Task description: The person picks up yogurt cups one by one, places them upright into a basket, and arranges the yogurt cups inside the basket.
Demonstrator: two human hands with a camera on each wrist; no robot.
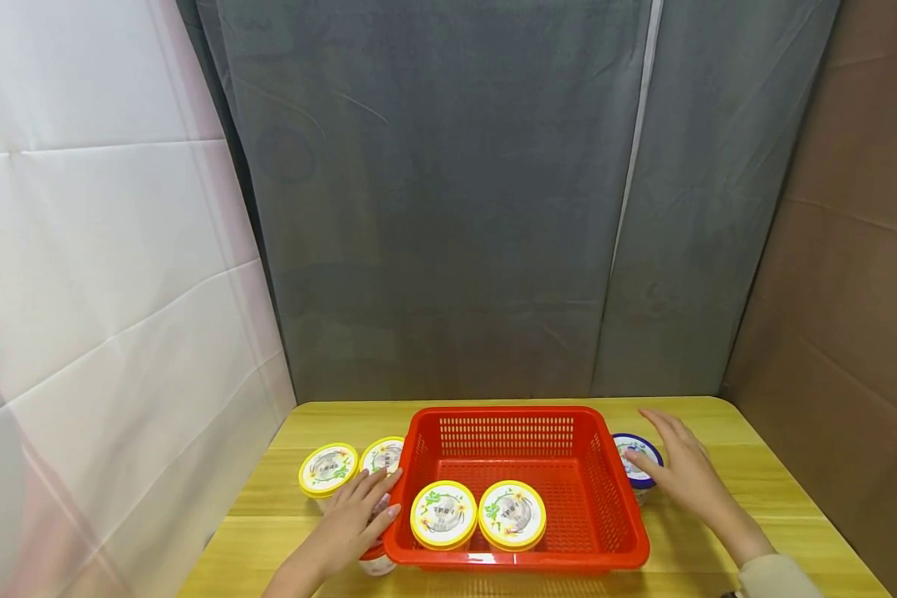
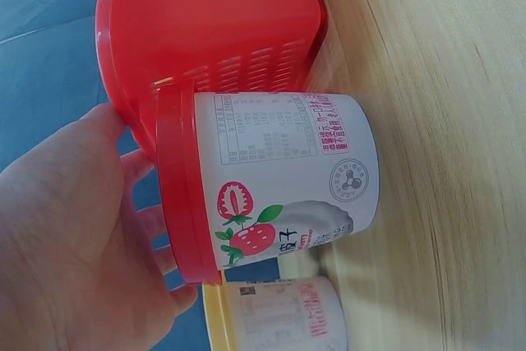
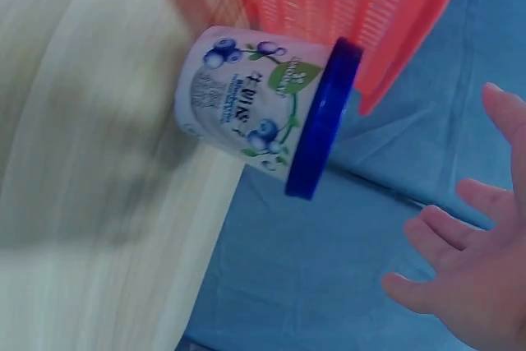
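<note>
A red plastic basket (image 1: pixel 568 498) stands on the table with two yellow-lidded tubs (image 1: pixel 512 517) inside, along its near side. Over a red-lidded tub (image 2: pixel 288 178) with strawberry print, outside the basket's left wall, my left hand (image 1: pixel 347 519) lies with fingers spread; it partly hides that tub in the head view. My right hand (image 1: pixel 683 473) hovers by a blue-lidded tub (image 3: pixel 255 108) with blueberry print, just right of the basket. Its fingers are extended and apart from the tub in the right wrist view.
Two more yellow-lidded tubs (image 1: pixel 329 469) stand left of the basket, one close to its wall. Beneath everything is a wooden table (image 1: pixel 688 411). Grey cloth (image 1: pixel 448 208) hangs behind it, with a white sheet (image 1: pixel 120 249) at left and a brown one (image 1: pixel 837 274) at right.
</note>
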